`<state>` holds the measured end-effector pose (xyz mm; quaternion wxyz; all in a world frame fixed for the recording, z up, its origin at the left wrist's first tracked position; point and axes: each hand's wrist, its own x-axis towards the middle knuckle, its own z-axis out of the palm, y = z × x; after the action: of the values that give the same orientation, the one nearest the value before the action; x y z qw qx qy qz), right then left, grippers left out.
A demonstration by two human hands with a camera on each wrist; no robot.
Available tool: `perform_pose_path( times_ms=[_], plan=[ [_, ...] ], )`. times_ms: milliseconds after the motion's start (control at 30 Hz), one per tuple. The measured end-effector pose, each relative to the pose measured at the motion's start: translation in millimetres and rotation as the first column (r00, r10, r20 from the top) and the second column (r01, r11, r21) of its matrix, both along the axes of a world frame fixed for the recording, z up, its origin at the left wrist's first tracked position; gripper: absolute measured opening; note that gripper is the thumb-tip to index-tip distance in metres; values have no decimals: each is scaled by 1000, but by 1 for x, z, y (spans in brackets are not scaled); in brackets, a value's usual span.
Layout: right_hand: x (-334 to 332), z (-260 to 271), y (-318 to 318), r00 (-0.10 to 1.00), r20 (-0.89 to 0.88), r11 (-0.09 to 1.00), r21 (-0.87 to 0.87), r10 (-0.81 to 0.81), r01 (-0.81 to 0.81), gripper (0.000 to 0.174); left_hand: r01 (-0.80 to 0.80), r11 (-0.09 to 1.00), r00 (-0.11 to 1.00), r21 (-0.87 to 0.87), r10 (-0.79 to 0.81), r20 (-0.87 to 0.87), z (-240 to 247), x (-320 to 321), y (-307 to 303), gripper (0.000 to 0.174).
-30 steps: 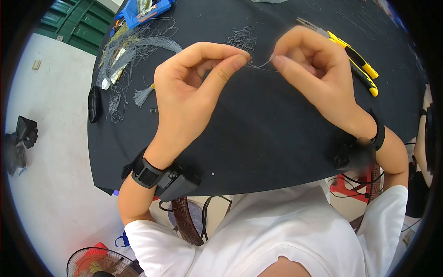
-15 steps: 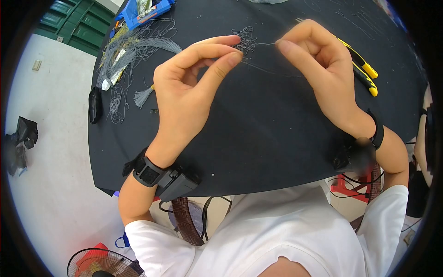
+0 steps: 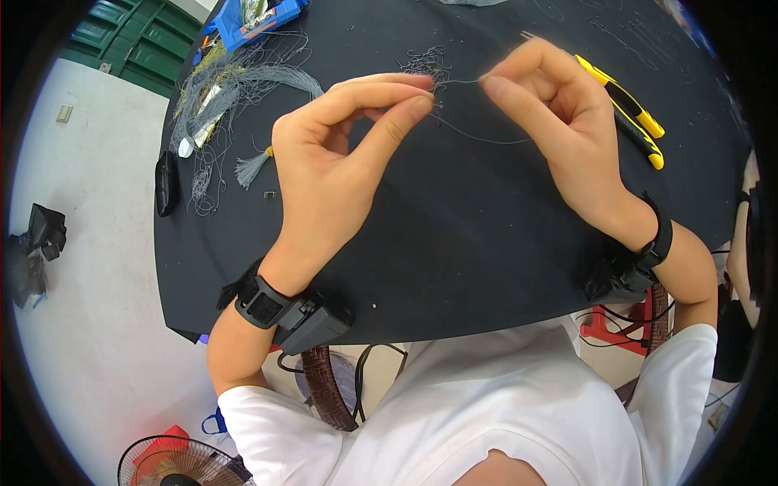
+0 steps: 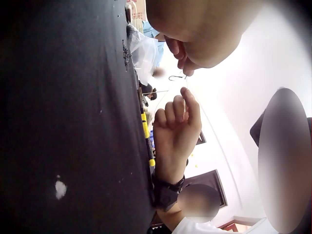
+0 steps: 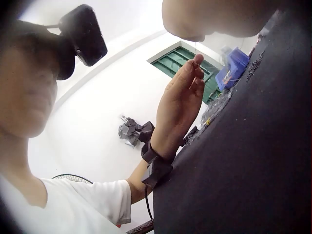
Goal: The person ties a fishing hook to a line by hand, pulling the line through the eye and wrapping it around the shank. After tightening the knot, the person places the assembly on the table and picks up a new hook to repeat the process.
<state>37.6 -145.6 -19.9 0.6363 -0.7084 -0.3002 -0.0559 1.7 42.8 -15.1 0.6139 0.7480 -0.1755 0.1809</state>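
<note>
In the head view the left hand (image 3: 332,154) pinches a small dark hook between thumb and forefinger; the hook (image 4: 175,77) shows beside its fingertips in the left wrist view. A thin grey line (image 3: 463,81) runs from there to the right hand (image 3: 571,130), whose thumb and forefinger pinch it. Another length of line (image 3: 486,140) curves loosely below, between the hands. Behind the left fingertips lies a pile of dark hooks (image 3: 429,61) on the black table (image 3: 421,243). How the line meets the hook is hidden by the fingers.
Yellow-and-black pliers (image 3: 636,121) lie beside the right hand. On the left are tangled grey line (image 3: 235,85), a grey tassel (image 3: 250,170), a black pouch (image 3: 166,184) and a blue tray (image 3: 258,26). Loose strands lie at the upper right.
From a second ago, the right hand has moved slightly up and the loose line has swung out below. In the last half second, the left fingertips shifted slightly right and the line sagged.
</note>
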Motion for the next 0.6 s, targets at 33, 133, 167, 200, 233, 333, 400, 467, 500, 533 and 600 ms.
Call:
perform_pose_path(
  times_ms=[33,133,167,200,233,333,400,467,500,533,600],
  plan=[
    [0,0,0,1000,7,1000,-7,-3,3,6,-3,1000,1000,2,3,-3,0,0,0,11],
    [0,-1,0,1000,19,1000,-20,-6,6,6,-10,1000,1000,-1,10,-4,0,-1,-1,11],
    [0,-1,0,1000,22,1000,-23,-5,6,6,-12,1000,1000,-3,12,-4,0,-1,-1,12],
    [1,-1,0,1000,25,1000,-24,-5,6,6,-10,1000,1000,2,10,-4,0,-1,-1,11],
    [1,-2,0,1000,28,1000,-26,-6,6,6,-9,1000,1000,7,9,-4,1,-2,0,11],
    [1,-2,-2,1000,25,999,-41,3,-2,7,-4,1000,1000,10,4,-6,2,-2,-1,11],
    [2,-2,-2,1000,19,999,-48,6,-5,7,0,1000,1000,3,0,-10,3,-2,-1,11],
    [3,-3,-1,1000,13,999,-47,1,0,8,7,1000,1000,-10,-7,-16,3,-2,-1,11],
    [3,-3,-1,1000,9,999,-50,2,-2,8,14,1000,1000,-19,-14,-21,2,-2,-1,11],
    [2,-2,-1,1000,5,999,-52,3,-3,8,21,999,999,-29,-22,-26,1,-2,0,11],
    [2,-2,-1,1000,3,998,-57,3,-3,8,29,998,999,-47,-30,-39,1,-2,0,11]
  ],
)
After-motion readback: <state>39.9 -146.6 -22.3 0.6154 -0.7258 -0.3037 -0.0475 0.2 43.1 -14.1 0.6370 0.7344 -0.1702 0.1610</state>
